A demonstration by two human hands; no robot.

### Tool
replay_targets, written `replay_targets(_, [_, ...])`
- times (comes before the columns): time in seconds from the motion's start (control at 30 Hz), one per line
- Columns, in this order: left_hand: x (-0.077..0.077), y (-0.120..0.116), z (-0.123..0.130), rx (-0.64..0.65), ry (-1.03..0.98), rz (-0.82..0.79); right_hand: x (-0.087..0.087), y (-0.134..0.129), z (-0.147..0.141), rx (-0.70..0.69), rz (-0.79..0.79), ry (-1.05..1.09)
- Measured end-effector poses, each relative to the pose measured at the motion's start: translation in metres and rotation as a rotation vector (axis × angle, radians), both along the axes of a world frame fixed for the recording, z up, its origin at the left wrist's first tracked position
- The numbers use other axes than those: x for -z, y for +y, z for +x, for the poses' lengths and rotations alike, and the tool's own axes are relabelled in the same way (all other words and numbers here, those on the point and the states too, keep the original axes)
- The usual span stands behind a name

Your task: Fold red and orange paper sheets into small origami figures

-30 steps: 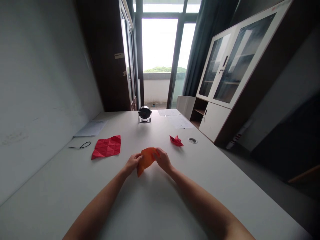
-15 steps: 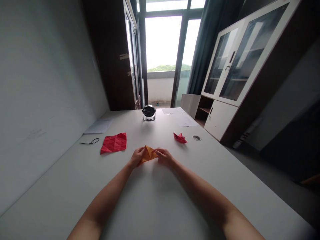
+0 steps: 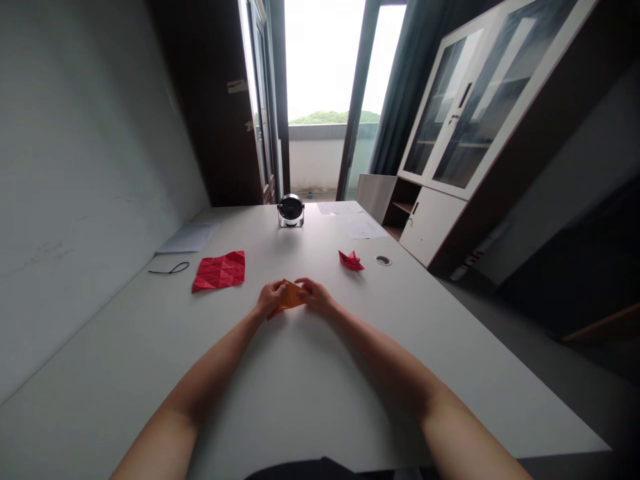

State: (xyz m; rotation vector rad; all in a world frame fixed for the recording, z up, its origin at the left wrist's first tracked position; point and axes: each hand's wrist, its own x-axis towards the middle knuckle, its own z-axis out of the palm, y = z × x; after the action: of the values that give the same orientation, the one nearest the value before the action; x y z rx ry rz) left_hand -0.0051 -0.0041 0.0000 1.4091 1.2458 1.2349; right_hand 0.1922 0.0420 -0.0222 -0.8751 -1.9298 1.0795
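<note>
Between my two hands is a folded piece of orange paper (image 3: pixel 290 297), just above the white table (image 3: pixel 310 387). My left hand (image 3: pixel 271 296) grips its left side, thumb on top. At the paper's right side, my right hand (image 3: pixel 316 295) pinches the edge between thumb and fingers. Part of the paper is covered by my fingers. Left of my hands lies a creased red paper sheet (image 3: pixel 219 271), unfolded and flat. A red paper boat (image 3: pixel 351 261) sits beyond my right hand.
A round black-and-silver device (image 3: pixel 291 211) stands near the table's far edge. White sheets (image 3: pixel 367 228) lie at the far right, another paper (image 3: pixel 186 239) at the far left. A black cord (image 3: pixel 173 269) rests by the wall. A round cable hole (image 3: pixel 383 261) is right of the boat.
The view has tipped downward, showing the table's near edge. My left thumb has moved further onto the orange paper, and my right fingers have shifted over its right part.
</note>
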Motion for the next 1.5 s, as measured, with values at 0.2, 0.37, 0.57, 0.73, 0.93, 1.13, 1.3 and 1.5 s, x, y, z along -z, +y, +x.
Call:
replay_targets(0.2, [-0.004,-0.005,-0.001,-0.01,-0.016,0.014,0.0,0.001,-0.002,0.103,0.037,-0.118])
replay_targets(0.37, [-0.004,-0.007,0.0,-0.022,-0.033,0.022,-0.005,-0.001,-0.001,0.096,0.032,-0.124])
replay_targets(0.57, [-0.004,-0.012,-0.002,-0.069,-0.057,0.004,-0.013,-0.006,-0.002,0.068,0.03,-0.081])
replay_targets(0.73, [-0.002,-0.017,-0.008,-0.059,-0.025,0.003,-0.012,-0.009,-0.002,0.019,0.002,-0.105])
replay_targets(0.93, [0.0,-0.018,-0.01,-0.086,0.042,0.043,-0.006,-0.013,-0.001,-0.012,-0.023,-0.107])
replay_targets(1.13, [-0.001,-0.019,-0.013,-0.117,-0.034,0.025,-0.01,-0.014,0.001,0.04,-0.001,-0.077])
replay_targets(1.3, [-0.003,-0.019,-0.012,-0.049,-0.173,-0.055,-0.006,-0.007,0.003,0.146,-0.008,0.022])
replay_targets(1.5, [0.002,-0.014,-0.012,0.018,-0.239,-0.081,0.001,-0.002,0.005,0.211,-0.068,0.109])
